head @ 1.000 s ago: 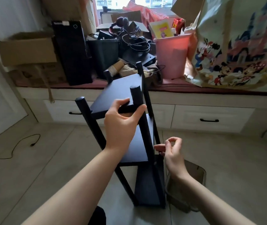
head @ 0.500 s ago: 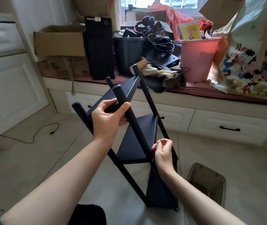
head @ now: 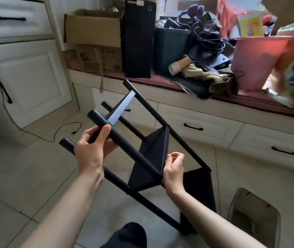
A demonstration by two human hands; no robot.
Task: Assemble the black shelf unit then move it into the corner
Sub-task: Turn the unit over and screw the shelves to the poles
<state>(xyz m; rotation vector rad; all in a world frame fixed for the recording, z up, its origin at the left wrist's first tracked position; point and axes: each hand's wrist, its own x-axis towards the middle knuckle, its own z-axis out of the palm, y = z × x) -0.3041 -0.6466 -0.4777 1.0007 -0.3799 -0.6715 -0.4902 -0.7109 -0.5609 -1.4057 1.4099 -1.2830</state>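
The shelf unit (head: 149, 154) is held tilted, its top leaning toward the upper left and its lower end near the tiled floor (head: 17, 176) in front of the drawer bench (head: 214, 126). It has four black poles and three black panels; the top panel (head: 123, 108) shows a pale lit edge, the middle panel (head: 151, 158) sits between the hands, and the bottom panel (head: 198, 194) is lowest, at the right. The left hand (head: 92, 151) grips the near pole (head: 124, 145) just below its top end, thumb over the pole and fingers curled beneath. The right hand (head: 173, 169) is at the near corner of the middle panel, where it meets that pole; its fingers are curled with fingertips close together, but whether they pinch anything cannot be told. On the bench top stand cardboard boxes (head: 94, 38), a black tower (head: 139, 38), a dark bin (head: 171, 49) with tangled cables, a paper cup (head: 178, 65) lying on its side and a pink bucket (head: 257, 61). A cable (head: 56, 133) lies on the floor at left. A brown container (head: 255, 217) sits on the floor at lower right.
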